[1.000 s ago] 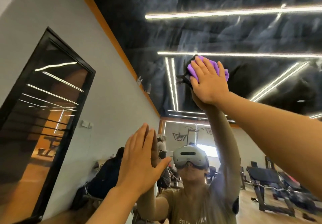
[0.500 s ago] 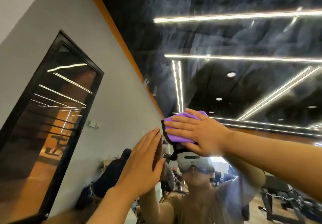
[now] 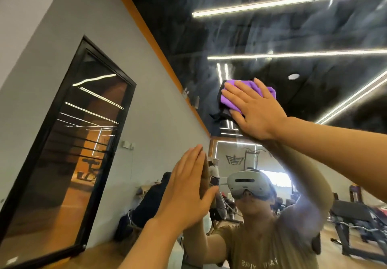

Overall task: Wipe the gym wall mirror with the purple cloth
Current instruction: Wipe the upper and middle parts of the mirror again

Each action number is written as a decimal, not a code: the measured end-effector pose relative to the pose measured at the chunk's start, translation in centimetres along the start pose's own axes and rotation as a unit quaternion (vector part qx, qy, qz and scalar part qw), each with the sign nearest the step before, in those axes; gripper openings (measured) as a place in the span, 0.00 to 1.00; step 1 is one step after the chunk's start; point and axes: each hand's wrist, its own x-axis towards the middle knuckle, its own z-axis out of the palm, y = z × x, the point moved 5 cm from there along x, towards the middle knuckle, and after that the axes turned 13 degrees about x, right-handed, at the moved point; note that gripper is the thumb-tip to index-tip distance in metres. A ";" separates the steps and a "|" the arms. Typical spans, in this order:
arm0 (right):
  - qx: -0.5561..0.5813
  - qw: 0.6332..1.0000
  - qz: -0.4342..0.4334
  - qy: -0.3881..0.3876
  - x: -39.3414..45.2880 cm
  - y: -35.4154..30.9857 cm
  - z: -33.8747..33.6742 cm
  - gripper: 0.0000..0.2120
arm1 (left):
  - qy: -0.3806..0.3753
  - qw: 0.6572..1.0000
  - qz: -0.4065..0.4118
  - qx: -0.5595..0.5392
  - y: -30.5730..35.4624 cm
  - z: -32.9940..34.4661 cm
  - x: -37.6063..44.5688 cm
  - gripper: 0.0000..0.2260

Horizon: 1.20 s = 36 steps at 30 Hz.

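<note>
Right hand point(image 3: 254, 111) flat on the purple cloth point(image 3: 247, 96), left hand point(image 3: 188, 189) open bracing the mirror point(image 3: 314, 28): I'd overlap passes with even pressure.

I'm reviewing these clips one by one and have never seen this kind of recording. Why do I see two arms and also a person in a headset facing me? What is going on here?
There is only one picture from this moment, taken by a camera worn on the person's head. The two arms reaching in from the bottom and right are that person's own. They stand close to a wall mirror, so the figure in the white headset is their own reflection, with the gym and its ceiling lights behind. The right hand presses a purple cloth flat against the glass with spread fingers, not a closed grip. The left hand rests open on the mirror lower down, holding nothing. To the left is a grey wall with a black-framed window.
</note>
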 end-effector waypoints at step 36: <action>-0.021 0.974 -0.202 -0.099 -25.8 -6.3 6.3 0.27 | -0.043 0.999 -0.014 0.022 4.5 2.0 -6.3 0.31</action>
